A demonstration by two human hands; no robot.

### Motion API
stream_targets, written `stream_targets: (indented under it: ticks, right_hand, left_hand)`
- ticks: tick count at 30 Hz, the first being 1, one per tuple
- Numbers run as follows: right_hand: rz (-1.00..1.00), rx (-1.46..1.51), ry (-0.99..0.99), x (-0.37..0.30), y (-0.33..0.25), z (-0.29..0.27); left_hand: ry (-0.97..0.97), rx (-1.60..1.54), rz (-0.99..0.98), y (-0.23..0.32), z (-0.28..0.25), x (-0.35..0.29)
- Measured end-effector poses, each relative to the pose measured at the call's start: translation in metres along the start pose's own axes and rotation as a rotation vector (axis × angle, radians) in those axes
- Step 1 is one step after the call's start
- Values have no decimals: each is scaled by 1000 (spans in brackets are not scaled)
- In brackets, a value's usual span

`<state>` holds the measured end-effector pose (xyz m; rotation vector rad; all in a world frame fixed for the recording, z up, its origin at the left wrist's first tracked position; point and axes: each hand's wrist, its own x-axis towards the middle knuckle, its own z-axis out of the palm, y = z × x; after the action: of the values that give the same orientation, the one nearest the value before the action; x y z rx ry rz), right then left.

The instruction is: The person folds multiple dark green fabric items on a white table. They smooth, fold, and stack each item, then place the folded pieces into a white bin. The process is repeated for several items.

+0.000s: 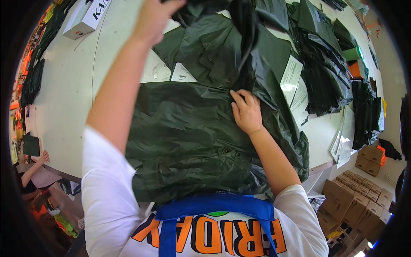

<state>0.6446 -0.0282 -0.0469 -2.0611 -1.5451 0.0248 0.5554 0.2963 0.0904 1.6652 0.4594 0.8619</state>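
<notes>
A dark green, shiny waterproof garment lies spread on the white table in front of me, its near edge hanging close to my body. My right hand rests on it with fingers apart, pressing the fabric near a dark fold. My left hand reaches far forward to the top edge of the picture. Its fingers are partly cut off and blurred, closed at a raised, bunched part of the dark green fabric. Under the garment's far part, a white printed card peeks out.
Stacks of folded dark garments fill the table's right side, with printed sheets beside them. A white box stands at the far left. Cardboard boxes are piled on the floor at right. Another person's arm shows at left.
</notes>
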Motion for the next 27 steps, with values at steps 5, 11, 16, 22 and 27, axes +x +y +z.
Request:
stream_targets:
  ticks: [5, 11, 16, 22, 27]
  right_hand:
    - [88, -256, -75, -17, 14, 10]
    - [60, -47, -281, -41, -8, -5]
    - [-162, -63, -413, -81, -68, -72]
    - [129, -339, 54, -70, -49, -128]
    - [98, -191, 113, -96, 14, -136]
  left_hand:
    - [-561, -90, 180, 128, -99, -102]
    - [-604, 1400, 282, 90, -177, -244]
    - [-556, 1225, -300, 41, -146, -248]
    - [-464, 681, -401, -11, 22, -183]
    - [-413, 365, -624, -47, 91, -150]
